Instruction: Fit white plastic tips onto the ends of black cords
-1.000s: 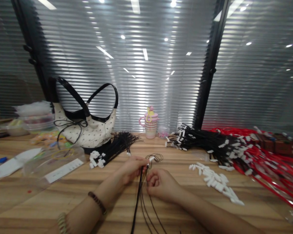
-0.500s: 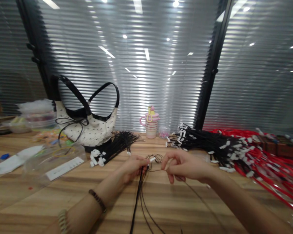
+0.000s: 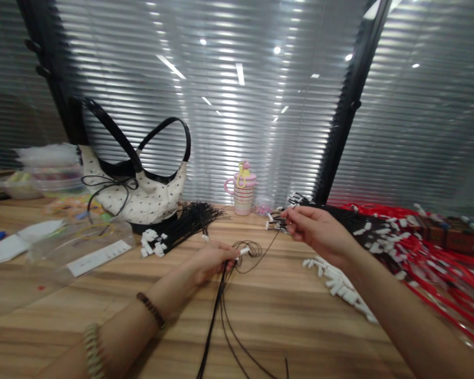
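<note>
My left hand point(image 3: 217, 260) is closed in a pinch on a bundle of thin black cords point(image 3: 215, 305) just above the wooden table. Beside its fingertips are a small white tag point(image 3: 244, 251) and a tangle of fine cord loops point(image 3: 255, 248). From those loops a single black cord point(image 3: 265, 251) curves up to my right hand point(image 3: 312, 225), whose thumb and fingers pinch its far end. Loose lengths of the cords hang down toward the near edge of the view.
A white spotted handbag point(image 3: 154, 195) and a black cord bundle with white tags point(image 3: 181, 226) stand left. A striped mug point(image 3: 244, 197) is at the back. Red cords point(image 3: 450, 279) and a row of white pieces point(image 3: 339, 284) lie right; a plastic bag point(image 3: 51, 258) lies left.
My right hand has moved up and away from the left, drawing the single cord outward. My left hand keeps its pinch. The row of white pieces has come into view under my right forearm.
</note>
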{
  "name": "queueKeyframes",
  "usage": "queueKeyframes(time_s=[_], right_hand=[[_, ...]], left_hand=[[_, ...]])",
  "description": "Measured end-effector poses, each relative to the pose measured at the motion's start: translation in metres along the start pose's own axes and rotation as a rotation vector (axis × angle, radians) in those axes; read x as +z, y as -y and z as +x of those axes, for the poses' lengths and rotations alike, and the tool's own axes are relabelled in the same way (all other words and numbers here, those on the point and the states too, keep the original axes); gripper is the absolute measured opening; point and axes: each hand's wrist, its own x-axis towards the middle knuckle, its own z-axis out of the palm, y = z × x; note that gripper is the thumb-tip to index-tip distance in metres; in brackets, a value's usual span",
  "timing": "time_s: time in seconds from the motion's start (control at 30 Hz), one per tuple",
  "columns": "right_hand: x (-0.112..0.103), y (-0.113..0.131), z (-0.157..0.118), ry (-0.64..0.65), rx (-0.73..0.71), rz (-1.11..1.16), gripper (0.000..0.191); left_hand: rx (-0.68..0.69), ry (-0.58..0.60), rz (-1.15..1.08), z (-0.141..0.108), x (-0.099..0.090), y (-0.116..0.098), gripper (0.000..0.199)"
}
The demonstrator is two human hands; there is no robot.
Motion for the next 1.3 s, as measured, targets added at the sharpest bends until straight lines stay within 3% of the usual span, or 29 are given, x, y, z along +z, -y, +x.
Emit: queueKeyframes(time_s=[0.1, 0.2, 0.33, 0.7, 1.3], right_hand=[[0.024, -0.040, 0.002, -0.037, -0.021, -0.316, 0.024], [0.047, -0.078, -0.006, 0.008, -0.197, -0.617, 0.025], [0.056, -0.105, -0.015, 0.006, -0.309, -0.765, 0.026], [0.053, -0.109, -0.016, -0.051, -0.293, -0.775, 0.025], [0.057, -0.106, -0.021, -0.103, -0.347, -0.917, 0.022]], left_hand=[[0.007, 0.003, 0.045, 0.001, 0.000, 0.001, 0.025], [0.019, 0.007, 0.045, 0.003, -0.002, 0.003, 0.026], [0.009, 0.004, 0.014, 0.005, -0.004, 0.004, 0.026], [-0.032, -0.037, -0.089, 0.001, -0.002, -0.002, 0.024], [-0.021, -0.026, -0.071, 0.001, -0.001, -0.003, 0.024]])
